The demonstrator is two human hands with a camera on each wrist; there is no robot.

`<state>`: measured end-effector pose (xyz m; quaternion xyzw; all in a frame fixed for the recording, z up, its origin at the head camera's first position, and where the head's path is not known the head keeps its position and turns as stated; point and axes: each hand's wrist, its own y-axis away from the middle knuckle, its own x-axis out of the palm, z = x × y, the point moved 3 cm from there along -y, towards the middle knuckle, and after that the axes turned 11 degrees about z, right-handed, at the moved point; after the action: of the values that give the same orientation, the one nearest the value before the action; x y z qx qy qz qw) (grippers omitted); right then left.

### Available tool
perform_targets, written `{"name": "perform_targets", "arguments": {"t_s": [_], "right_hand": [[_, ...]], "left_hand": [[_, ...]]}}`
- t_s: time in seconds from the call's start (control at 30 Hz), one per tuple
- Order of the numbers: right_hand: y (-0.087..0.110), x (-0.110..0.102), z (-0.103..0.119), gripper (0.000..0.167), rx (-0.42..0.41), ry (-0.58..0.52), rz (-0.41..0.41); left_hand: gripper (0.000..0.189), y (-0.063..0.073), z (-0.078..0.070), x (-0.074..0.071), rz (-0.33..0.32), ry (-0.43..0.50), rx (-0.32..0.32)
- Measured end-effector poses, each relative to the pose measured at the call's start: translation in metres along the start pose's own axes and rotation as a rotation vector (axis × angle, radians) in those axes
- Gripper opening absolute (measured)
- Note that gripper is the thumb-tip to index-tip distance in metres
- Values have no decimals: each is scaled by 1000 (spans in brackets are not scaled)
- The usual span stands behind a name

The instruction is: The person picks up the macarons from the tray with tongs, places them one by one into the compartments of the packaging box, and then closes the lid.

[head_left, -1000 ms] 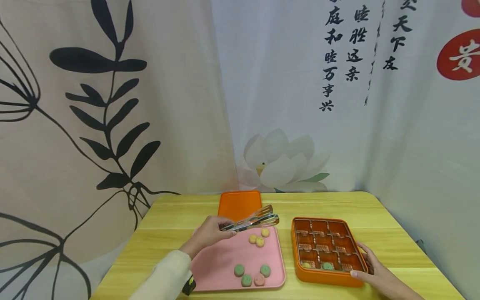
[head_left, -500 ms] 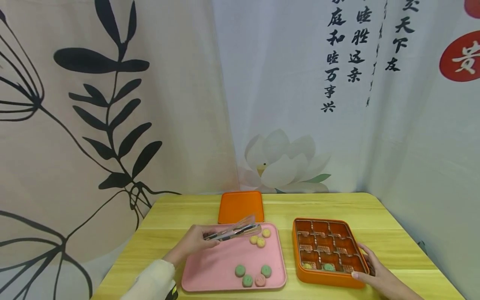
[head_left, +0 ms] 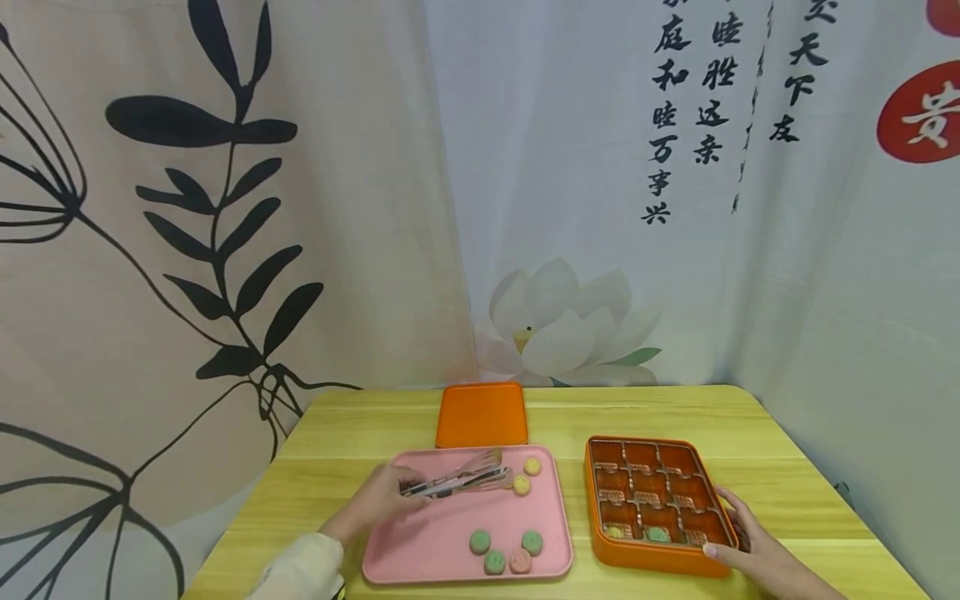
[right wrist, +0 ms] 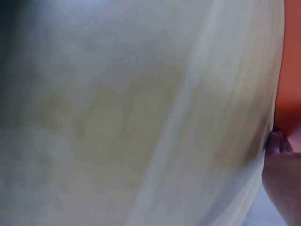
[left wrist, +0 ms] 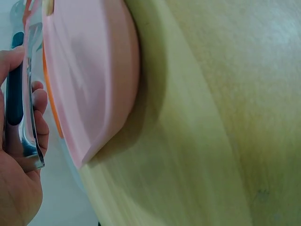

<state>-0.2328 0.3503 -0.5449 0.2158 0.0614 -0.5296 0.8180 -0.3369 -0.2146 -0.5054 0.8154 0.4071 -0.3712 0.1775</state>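
Left hand [head_left: 381, 500]: clamped on tongs [head_left: 459, 481] | Tongs: tips at yellow cookies [head_left: 522, 486] on tray [head_left: 427, 550], contact unclear; best squeezed gently, level, round one alone | Box [head_left: 652, 557]: right of tray | Right hand [head_left: 759, 550]: gripping box's near right corner; should brace it lightly

Head view evenly lit; right wrist view dim, desk [right wrist: 117, 117] blurry left of right hand [right wrist: 283, 176], darkest farthest from it.

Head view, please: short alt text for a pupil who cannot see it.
A person's left hand holds metal tongs over a pink tray of round yellow, green and pink cookie-like pieces, while the right hand grips an orange divided box holding one yellow piece and one green. An orange lid lies behind the tray.
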Motion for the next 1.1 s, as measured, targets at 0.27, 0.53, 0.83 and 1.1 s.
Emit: {"name": "perform_targets", "arguments": {"t_s": [0.27, 0.53, 0.83, 1.1], "right_hand": [[0, 1, 0, 88, -3, 12, 2], [0, 0, -1, 88, 0, -7, 7], [1, 1, 0, 89, 8, -16, 10], [0, 0, 1, 88, 11, -13, 12]], "left_hand": [[16, 0, 8, 7, 20, 19, -11], [16, -6, 11, 12, -3, -35, 33], [17, -12, 7, 16, -13, -22, 32], [16, -11, 8, 17, -18, -9, 8]]}}
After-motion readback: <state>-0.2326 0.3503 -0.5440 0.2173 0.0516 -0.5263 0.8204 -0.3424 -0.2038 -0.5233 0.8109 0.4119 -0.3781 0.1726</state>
